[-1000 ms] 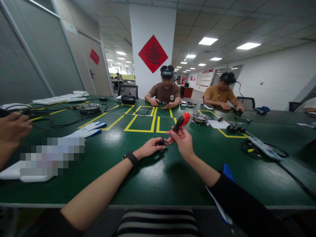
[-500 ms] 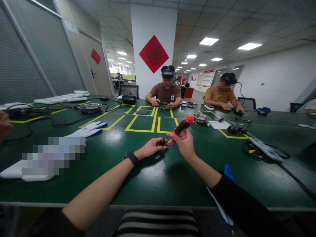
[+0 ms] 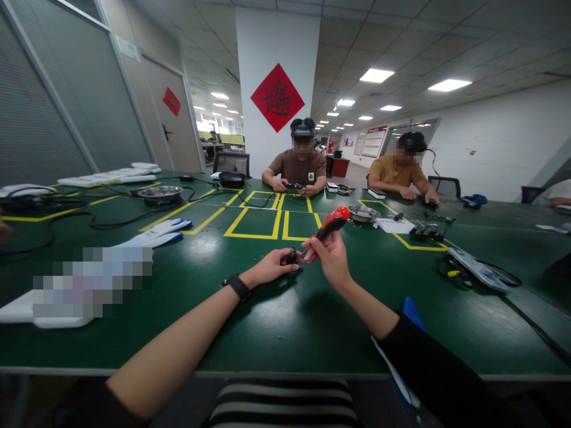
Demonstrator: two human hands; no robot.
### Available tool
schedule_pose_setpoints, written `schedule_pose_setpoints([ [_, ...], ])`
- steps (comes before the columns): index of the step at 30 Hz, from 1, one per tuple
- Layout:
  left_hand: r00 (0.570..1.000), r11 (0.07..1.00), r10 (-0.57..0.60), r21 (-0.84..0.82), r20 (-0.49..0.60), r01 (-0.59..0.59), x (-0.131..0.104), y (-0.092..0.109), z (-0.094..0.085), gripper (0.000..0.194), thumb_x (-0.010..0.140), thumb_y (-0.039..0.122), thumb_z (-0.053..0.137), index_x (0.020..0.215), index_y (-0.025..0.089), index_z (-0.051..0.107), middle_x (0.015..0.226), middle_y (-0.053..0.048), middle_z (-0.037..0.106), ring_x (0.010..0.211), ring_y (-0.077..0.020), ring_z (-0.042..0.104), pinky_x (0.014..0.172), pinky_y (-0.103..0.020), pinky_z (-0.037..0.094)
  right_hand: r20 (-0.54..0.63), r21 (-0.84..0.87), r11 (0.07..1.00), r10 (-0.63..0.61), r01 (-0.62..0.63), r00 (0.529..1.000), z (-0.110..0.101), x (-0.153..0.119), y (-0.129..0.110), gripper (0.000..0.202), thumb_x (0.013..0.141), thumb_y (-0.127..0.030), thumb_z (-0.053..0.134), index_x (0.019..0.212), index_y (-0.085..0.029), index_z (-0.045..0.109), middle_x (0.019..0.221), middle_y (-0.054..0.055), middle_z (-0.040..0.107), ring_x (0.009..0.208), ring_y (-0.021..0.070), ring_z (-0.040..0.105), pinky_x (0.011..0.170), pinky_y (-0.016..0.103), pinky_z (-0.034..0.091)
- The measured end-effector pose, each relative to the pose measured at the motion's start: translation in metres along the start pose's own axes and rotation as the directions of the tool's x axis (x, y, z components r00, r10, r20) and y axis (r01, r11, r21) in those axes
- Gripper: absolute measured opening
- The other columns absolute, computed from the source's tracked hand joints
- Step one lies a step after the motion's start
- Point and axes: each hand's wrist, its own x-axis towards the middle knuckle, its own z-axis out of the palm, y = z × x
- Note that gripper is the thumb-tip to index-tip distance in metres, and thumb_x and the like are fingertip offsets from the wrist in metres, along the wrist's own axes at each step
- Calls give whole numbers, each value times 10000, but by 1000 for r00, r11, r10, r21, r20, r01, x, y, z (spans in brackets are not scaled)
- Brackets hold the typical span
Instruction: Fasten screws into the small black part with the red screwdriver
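Between the fingers of my left hand point(image 3: 272, 267) is a small black part point(image 3: 292, 255) with a metal top, held just above the green table point(image 3: 250, 333). My right hand point(image 3: 330, 255) is closed round a red and black screwdriver point(image 3: 333, 223), its handle slanting up to the right. The thin shaft points down left, and its tip reaches the black part's side; the exact contact is too small to make out. A dark watch is on my left wrist.
Gloves point(image 3: 163, 232) and a pixelated white packet lie left. Metal bowls point(image 3: 363, 213) point(image 3: 160, 194), black parts point(image 3: 426, 233), white paper point(image 3: 395, 225) and cables stand farther off. Two people sit across the table. A blue and white item point(image 3: 413, 315) lies by my right forearm.
The screwdriver handle has turned slightly in my right hand. Both hands remain in nearly the same place. The hand at the far left edge has mostly left the view.
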Motion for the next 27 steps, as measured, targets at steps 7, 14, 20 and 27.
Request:
schedule_pose_setpoints([
  [7,998,990,-33,-135,47,39,1,-1,-1,395,668,201,702,1029,98,579,984,-83,637,890,-170,582,856,-331,427,-4,-33,999,-23,23,1000,3,-2,-4,266,777,-319,599,947,-218,421,718,-26,647,468,85,575,455,205,501],
  [14,999,987,-35,-154,38,41,2,-2,0,373,687,206,684,1029,98,582,964,-80,641,876,-164,582,852,-323,425,-13,-23,999,-35,35,999,3,-3,-4,277,772,-316,605,966,-214,436,740,-14,658,472,82,574,458,210,499],
  [20,1000,997,-24,-77,-1,24,1,0,0,349,732,237,639,1047,98,583,940,-72,641,839,-159,574,808,-295,423,-23,-20,999,-39,39,999,3,-3,-4,285,758,-309,623,933,-220,416,713,-28,654,450,87,575,437,206,494],
  [27,999,999,-23,36,-27,24,0,-3,0,276,751,257,610,979,102,596,903,-48,628,789,-146,549,742,-263,424,48,60,998,32,-34,998,2,-3,-4,329,808,-336,545,1093,-215,435,844,12,650,531,90,605,489,223,521],
])
